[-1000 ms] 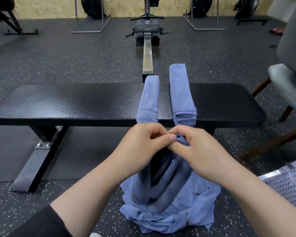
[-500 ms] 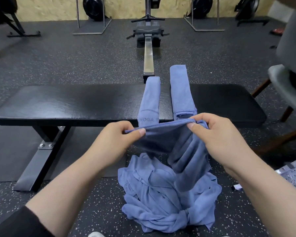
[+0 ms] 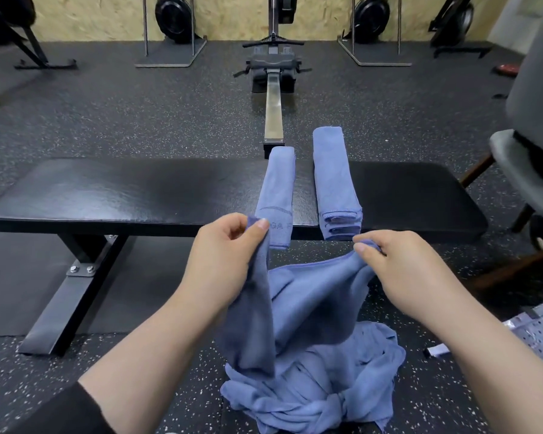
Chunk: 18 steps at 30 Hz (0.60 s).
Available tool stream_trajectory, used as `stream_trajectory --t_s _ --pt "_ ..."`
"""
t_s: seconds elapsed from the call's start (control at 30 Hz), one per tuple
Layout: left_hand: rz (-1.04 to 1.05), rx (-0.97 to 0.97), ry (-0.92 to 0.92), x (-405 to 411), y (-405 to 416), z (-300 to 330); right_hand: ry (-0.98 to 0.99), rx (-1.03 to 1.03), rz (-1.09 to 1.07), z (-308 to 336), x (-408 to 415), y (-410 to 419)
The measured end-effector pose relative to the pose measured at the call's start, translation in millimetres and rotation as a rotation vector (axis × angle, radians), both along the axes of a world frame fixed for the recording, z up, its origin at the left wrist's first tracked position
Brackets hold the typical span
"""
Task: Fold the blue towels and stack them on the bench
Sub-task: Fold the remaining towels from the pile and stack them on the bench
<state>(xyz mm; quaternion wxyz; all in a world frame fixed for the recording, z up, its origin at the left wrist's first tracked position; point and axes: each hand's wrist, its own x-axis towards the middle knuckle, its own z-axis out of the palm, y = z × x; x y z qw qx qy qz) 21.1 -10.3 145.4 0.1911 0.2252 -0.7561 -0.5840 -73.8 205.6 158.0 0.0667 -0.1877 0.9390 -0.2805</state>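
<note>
Since half a second ago both hands have drawn further apart, and the stretched edge of the towel between them has gone slack and sags in the middle.

Left hand (image 3: 223, 261): thumb and fingers pinch one corner of the blue towel (image 3: 308, 296); grip clamped on the cloth, corner raised in front of the tabletop edge. A long fold hangs straight down from this hand.

Right hand (image 3: 402, 270): thumb and fingers pinch the other corner, grip likewise clamped on the cloth, held slightly lower than the left.

Held towel hangs between the hands, above a crumpled pile of blue towels (image 3: 320, 393) on the speckled floor (image 3: 138, 114), and seems to touch it.

Tabletop (image 3: 123, 192): black padded bench, lying crosswise. Two lots of folded cloth lie across it, side by side, apart: a single folded towel (image 3: 279, 180) with lettering at its near end, and to its right a stack of folded towels (image 3: 333, 173) showing several layers at the near end. Both overhang the near edge.

Beyond the bench, a rowing machine (image 3: 273, 67). At right, a grey chair (image 3: 521, 170).
</note>
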Motion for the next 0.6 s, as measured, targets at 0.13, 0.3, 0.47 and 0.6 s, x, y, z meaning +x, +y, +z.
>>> stream_trajectory --t_s 0.13,0.3,0.47,0.6 --pt "-0.016 0.064 -0.017 0.0 9.2 1.0 -0.042 -0.094 0.009 7.5 6.7 -5.6" --pt "-0.056 0.095 -0.046 -1.2 18.6 1.0 -0.126 -0.171 -0.063 8.5 8.0 -10.2" --pt "-0.055 0.002 -0.058 -1.9 32.9 10.0 -0.293 -0.473 -0.098 6.2 17.0 -18.6" --pt "-0.092 -0.024 -0.04 -2.5 48.1 8.3 -0.514 -0.67 -0.05 -7.2 26.1 -27.8"
